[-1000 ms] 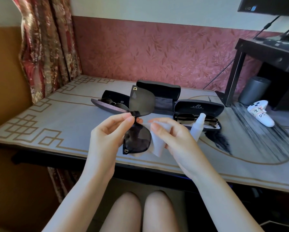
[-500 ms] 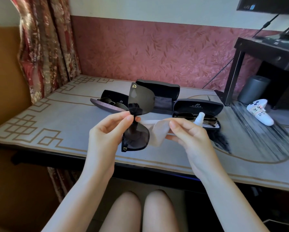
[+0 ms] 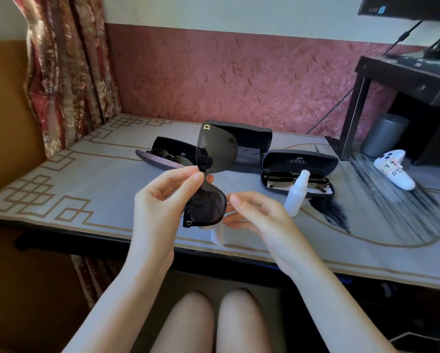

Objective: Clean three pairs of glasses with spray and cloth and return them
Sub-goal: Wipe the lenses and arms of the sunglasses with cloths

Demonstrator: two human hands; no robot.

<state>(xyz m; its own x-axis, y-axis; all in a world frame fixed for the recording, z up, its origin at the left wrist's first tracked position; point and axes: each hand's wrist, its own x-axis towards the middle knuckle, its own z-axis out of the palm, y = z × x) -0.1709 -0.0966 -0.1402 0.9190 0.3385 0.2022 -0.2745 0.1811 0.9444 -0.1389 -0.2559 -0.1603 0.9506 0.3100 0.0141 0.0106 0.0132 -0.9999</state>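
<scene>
Between left fingers [image 3: 197, 178], sunglasses [image 3: 217, 151]; between right fingers [image 3: 236, 199], cloth [image 3: 217, 236].

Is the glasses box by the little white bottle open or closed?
Open. The right case has its lid tilted back, and dark glasses lie inside.

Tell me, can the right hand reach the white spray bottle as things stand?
Probably yes. The spray bottle stands upright close beside the right hand, nothing between them. That hand seems busy holding the cloth against the sunglasses, though.
</scene>
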